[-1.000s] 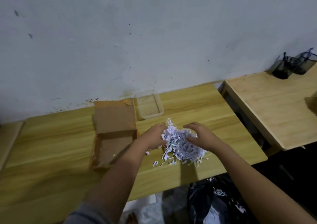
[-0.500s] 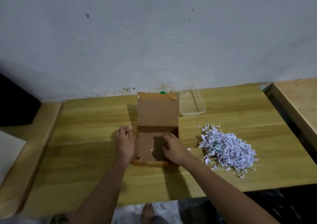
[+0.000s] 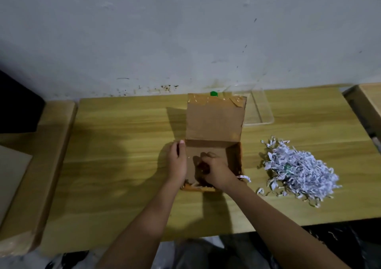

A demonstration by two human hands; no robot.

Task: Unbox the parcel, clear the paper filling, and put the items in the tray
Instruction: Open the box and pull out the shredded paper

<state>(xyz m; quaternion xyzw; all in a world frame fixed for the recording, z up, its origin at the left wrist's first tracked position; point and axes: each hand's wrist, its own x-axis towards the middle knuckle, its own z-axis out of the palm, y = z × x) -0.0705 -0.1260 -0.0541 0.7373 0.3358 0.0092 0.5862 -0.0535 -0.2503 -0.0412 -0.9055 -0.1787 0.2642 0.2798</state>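
An open brown cardboard box [image 3: 214, 122] sits mid-table with its lid flap standing up at the back. My left hand [image 3: 177, 162] grips the box's left wall. My right hand [image 3: 214, 170] is inside the box, fingers curled around a small dark reddish item [image 3: 203, 168] that is mostly hidden. A heap of white shredded paper [image 3: 299, 169] lies on the table to the right of the box. A clear plastic tray [image 3: 258, 109] stands behind the box at the back right, partly covered by the flap. A small green thing [image 3: 214, 93] peeks above the flap.
The wooden table [image 3: 123, 145] runs to the wall. A lower wooden surface [image 3: 47, 145] adjoins it on the left, another table [image 3: 369, 97] on the right. A black bag with paper scraps [image 3: 340, 244] lies on the floor below the front edge.
My hands left the shredded paper heap on the table and went to the box. The left hand now holds the box wall and the right hand has closed on something inside.
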